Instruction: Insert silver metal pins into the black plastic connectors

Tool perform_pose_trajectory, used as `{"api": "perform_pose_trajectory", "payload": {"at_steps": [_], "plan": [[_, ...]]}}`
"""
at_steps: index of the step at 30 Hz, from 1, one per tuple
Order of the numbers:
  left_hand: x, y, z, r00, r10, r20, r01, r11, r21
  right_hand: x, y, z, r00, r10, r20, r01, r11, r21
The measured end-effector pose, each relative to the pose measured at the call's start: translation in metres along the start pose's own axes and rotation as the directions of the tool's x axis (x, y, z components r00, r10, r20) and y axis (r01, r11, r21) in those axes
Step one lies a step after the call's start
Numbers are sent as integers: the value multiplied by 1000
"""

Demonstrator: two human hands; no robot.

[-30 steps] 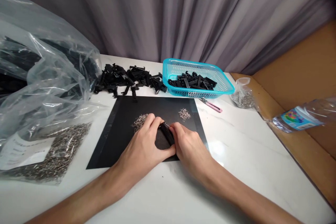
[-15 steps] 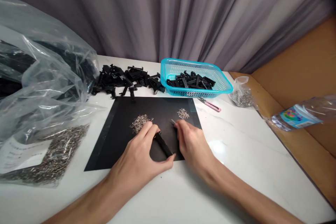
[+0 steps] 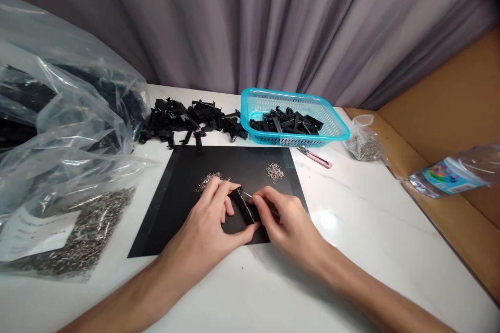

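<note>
Nearest, 2 bare hands are seen above a black mat [image 3: 156,218]. By the left hand [image 3: 213,218], a long black part [image 3: 245,209] is gripped at its ends between thumb and fingers, slanted over the mat. By the right hand [image 3: 289,218], a thin metal piece [image 3: 247,195] is pinched, its tip close to the part's far end; whether they touch cannot be told. The part is probably best braced firmly at both ends, with the metal piece guided in line and not forced. At near left, a clear bag [image 3: 91,169] is filled with small metal pieces. Farther on, 2 loose metal piles lie on the mat. At far right, metal bits are held in a small bag [image 3: 361,127]. At far centre, black parts [image 3: 289,121] are heaped in a blue basket [image 3: 340,127].
</note>
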State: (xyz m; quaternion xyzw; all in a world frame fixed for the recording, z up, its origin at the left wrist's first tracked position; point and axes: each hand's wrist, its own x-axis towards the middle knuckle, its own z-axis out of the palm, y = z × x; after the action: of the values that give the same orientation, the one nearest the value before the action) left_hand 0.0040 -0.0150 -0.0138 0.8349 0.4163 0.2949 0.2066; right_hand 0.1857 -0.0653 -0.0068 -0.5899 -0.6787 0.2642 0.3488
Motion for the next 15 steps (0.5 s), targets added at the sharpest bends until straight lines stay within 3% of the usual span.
{"api": "perform_pose_trajectory", "payload": {"at_steps": [15], "plan": [[-1, 2, 3, 1000, -9, 0, 9, 1000, 26, 4, 2, 9, 1000, 17, -9, -18, 982, -186]]}}
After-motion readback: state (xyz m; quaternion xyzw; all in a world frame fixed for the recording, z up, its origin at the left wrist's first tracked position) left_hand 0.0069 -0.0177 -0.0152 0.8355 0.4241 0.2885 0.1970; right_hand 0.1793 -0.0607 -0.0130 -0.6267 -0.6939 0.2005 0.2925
